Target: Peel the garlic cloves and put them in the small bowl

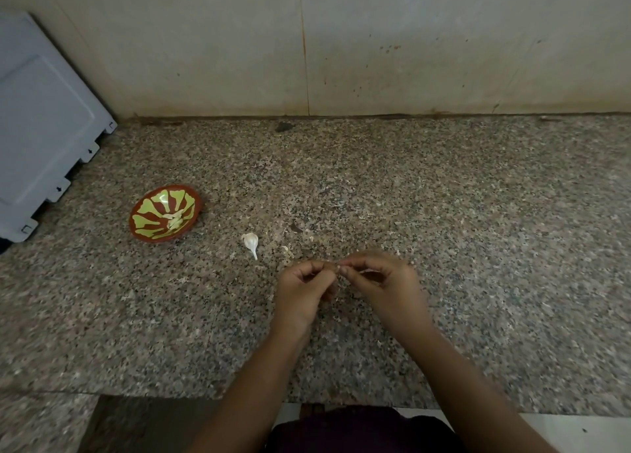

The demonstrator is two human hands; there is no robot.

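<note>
Granite counter (444, 196), white tailed clove (251, 242) nr bowl (146, 210); L hand (300, 292), R hand (384, 282) in pinch on pale bit (338, 267).

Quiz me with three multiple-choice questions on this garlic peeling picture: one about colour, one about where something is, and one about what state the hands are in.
1. What colours is the small bowl?
A red-brown and green
B blue and white
C plain black

2. Where is the loose garlic clove?
A on a plate
B on the counter, between the small bowl and the left hand
C on a cutting board

3. What are the left hand and right hand doing?
A lying flat on the counter
B pinching a small piece between them
C lifting a knife

Answers:
1 A, green patches show on a red-brown ground.
2 B, the clove lies on the counter to the right of the small bowl.
3 B, both hands' fingertips meet on the small piece.
</note>
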